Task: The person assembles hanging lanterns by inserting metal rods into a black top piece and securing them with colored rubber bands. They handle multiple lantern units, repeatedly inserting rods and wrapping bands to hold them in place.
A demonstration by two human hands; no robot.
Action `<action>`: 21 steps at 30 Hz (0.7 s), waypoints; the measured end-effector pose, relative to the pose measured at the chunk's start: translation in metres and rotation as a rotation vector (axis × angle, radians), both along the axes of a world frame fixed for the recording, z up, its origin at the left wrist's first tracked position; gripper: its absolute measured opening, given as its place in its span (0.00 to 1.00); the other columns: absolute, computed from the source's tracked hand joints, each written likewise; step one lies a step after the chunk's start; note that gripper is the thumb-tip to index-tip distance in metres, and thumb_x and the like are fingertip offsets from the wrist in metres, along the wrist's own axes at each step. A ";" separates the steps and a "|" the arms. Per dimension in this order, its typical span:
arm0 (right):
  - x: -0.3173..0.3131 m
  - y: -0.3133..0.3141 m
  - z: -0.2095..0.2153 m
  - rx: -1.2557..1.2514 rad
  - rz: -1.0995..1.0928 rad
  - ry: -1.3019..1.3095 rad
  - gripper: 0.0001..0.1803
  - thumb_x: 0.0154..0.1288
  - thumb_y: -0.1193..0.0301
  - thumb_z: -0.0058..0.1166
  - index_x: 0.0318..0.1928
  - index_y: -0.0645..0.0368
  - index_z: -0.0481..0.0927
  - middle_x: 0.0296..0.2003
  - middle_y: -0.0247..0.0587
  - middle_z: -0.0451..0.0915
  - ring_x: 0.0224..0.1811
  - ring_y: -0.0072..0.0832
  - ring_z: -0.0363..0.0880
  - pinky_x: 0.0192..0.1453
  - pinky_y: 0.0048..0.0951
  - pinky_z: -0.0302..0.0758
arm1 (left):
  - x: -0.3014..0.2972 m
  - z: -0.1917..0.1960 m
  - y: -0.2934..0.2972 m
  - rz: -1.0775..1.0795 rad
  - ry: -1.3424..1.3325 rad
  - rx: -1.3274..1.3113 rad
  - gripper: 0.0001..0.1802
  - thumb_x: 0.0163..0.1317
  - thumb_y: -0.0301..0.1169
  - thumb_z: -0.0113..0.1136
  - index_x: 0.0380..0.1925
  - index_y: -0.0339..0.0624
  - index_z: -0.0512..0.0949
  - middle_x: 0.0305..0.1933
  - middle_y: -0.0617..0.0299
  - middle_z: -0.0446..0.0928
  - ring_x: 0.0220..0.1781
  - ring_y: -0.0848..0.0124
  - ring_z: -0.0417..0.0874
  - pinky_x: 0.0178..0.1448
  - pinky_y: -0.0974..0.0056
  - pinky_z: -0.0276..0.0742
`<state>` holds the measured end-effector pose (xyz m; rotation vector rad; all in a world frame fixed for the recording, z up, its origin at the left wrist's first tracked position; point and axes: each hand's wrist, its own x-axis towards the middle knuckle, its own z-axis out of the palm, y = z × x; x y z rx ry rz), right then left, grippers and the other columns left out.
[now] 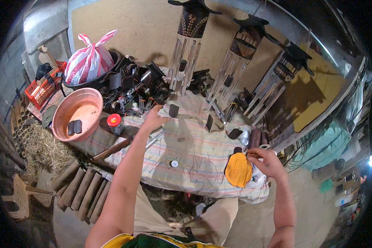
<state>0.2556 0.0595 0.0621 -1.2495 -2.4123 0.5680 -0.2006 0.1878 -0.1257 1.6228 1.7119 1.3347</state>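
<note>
Cloth-covered bench (211,142): beyond and left of the orange pad (239,170), my left hand (153,120), spread, seems reaching for a black piece (174,110), calling for a pinch; beside the pad my right hand (265,161) curls, hold unclear.

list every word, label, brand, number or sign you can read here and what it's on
No text is legible.
Red-lidded jar: any print is too small to read.
White round cap: too small to tell.
Leftmost wind chime: leafy pattern, no readable letters.
</note>
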 end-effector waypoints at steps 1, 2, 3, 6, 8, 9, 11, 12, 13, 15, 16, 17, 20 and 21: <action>-0.012 0.004 0.016 -0.016 0.013 -0.011 0.16 0.65 0.70 0.61 0.50 0.67 0.80 0.41 0.50 0.85 0.46 0.36 0.86 0.50 0.32 0.79 | 0.005 -0.007 0.021 -0.008 0.041 0.028 0.39 0.46 0.40 0.76 0.56 0.31 0.74 0.55 0.41 0.77 0.53 0.51 0.81 0.58 0.55 0.76; -0.026 0.010 0.029 -0.081 0.002 0.033 0.18 0.66 0.70 0.60 0.52 0.67 0.78 0.43 0.47 0.84 0.47 0.32 0.84 0.51 0.31 0.79 | 0.008 -0.012 0.040 -0.017 0.099 0.023 0.39 0.44 0.41 0.77 0.54 0.32 0.75 0.54 0.40 0.77 0.54 0.48 0.80 0.60 0.54 0.75; -0.041 0.017 0.042 -0.140 -0.008 0.077 0.19 0.67 0.71 0.60 0.55 0.67 0.77 0.45 0.44 0.84 0.47 0.29 0.82 0.51 0.31 0.79 | 0.010 -0.016 0.055 -0.026 0.094 0.015 0.37 0.42 0.42 0.78 0.51 0.33 0.77 0.52 0.39 0.78 0.53 0.47 0.80 0.60 0.54 0.75; -0.099 0.051 0.064 -0.122 0.114 0.242 0.25 0.69 0.67 0.59 0.63 0.63 0.72 0.56 0.43 0.77 0.58 0.25 0.74 0.59 0.30 0.75 | 0.021 -0.028 0.071 -0.037 0.075 -0.063 0.31 0.39 0.43 0.78 0.40 0.35 0.81 0.46 0.39 0.80 0.50 0.46 0.81 0.57 0.54 0.76; -0.140 0.085 0.073 -0.091 0.203 0.234 0.31 0.69 0.63 0.60 0.66 0.65 0.66 0.62 0.47 0.71 0.65 0.28 0.68 0.67 0.33 0.69 | 0.033 -0.031 0.060 -0.016 -0.015 -0.046 0.26 0.38 0.43 0.78 0.33 0.35 0.82 0.40 0.40 0.81 0.49 0.48 0.82 0.55 0.54 0.77; -0.164 0.104 0.074 -0.012 0.139 0.200 0.35 0.68 0.62 0.61 0.68 0.66 0.63 0.64 0.48 0.70 0.66 0.30 0.68 0.68 0.34 0.68 | 0.038 -0.032 0.048 -0.001 -0.058 -0.013 0.23 0.41 0.41 0.75 0.32 0.34 0.82 0.38 0.41 0.82 0.46 0.50 0.83 0.52 0.54 0.77; -0.216 0.145 0.074 0.100 0.052 0.210 0.42 0.65 0.59 0.63 0.69 0.68 0.58 0.65 0.48 0.69 0.66 0.34 0.69 0.69 0.36 0.66 | 0.048 -0.025 0.019 0.001 -0.133 0.002 0.19 0.45 0.38 0.71 0.31 0.32 0.81 0.35 0.43 0.82 0.40 0.53 0.84 0.46 0.55 0.78; -0.239 0.162 0.076 0.107 -0.084 0.205 0.45 0.63 0.59 0.65 0.70 0.69 0.56 0.65 0.48 0.69 0.66 0.35 0.69 0.69 0.36 0.66 | 0.052 -0.021 -0.001 -0.014 -0.159 -0.034 0.18 0.47 0.36 0.69 0.32 0.32 0.80 0.34 0.44 0.82 0.37 0.54 0.84 0.44 0.56 0.78; -0.259 0.176 0.077 0.069 0.033 0.388 0.41 0.61 0.59 0.67 0.66 0.67 0.63 0.61 0.47 0.73 0.63 0.33 0.72 0.67 0.35 0.68 | 0.058 -0.015 -0.020 0.017 -0.272 0.022 0.16 0.47 0.34 0.69 0.31 0.33 0.80 0.31 0.51 0.80 0.34 0.64 0.81 0.41 0.61 0.76; -0.287 0.199 0.081 -0.034 0.088 0.581 0.33 0.58 0.61 0.70 0.58 0.64 0.73 0.53 0.44 0.79 0.55 0.29 0.76 0.61 0.33 0.72 | 0.061 -0.002 -0.062 0.002 -0.481 0.082 0.14 0.48 0.31 0.68 0.31 0.34 0.78 0.26 0.60 0.77 0.31 0.76 0.76 0.37 0.66 0.73; -0.299 0.208 0.082 -0.078 0.062 0.598 0.28 0.56 0.62 0.71 0.53 0.62 0.77 0.49 0.42 0.81 0.51 0.27 0.78 0.57 0.32 0.74 | 0.058 0.006 -0.081 -0.045 -0.591 0.085 0.13 0.49 0.31 0.67 0.31 0.35 0.76 0.25 0.62 0.76 0.31 0.77 0.74 0.36 0.66 0.72; -0.308 0.216 0.082 -0.116 0.075 0.628 0.24 0.55 0.63 0.72 0.49 0.60 0.80 0.44 0.39 0.84 0.47 0.25 0.80 0.54 0.31 0.76 | 0.054 0.012 -0.098 -0.017 -0.559 0.078 0.13 0.50 0.30 0.66 0.30 0.35 0.75 0.25 0.62 0.75 0.30 0.77 0.73 0.36 0.67 0.72; -0.335 0.234 0.076 0.057 -0.062 0.809 0.15 0.52 0.67 0.74 0.38 0.56 0.83 0.34 0.33 0.84 0.35 0.21 0.81 0.43 0.29 0.77 | 0.039 0.031 -0.138 0.020 -0.516 0.030 0.12 0.52 0.28 0.65 0.29 0.35 0.72 0.25 0.64 0.71 0.29 0.77 0.71 0.35 0.68 0.71; -0.337 0.239 0.077 0.069 -0.099 0.800 0.15 0.50 0.69 0.74 0.37 0.55 0.82 0.31 0.31 0.83 0.31 0.22 0.80 0.38 0.28 0.77 | 0.031 0.035 -0.149 0.005 -0.519 0.015 0.12 0.52 0.28 0.65 0.28 0.35 0.72 0.25 0.65 0.70 0.29 0.77 0.70 0.35 0.68 0.71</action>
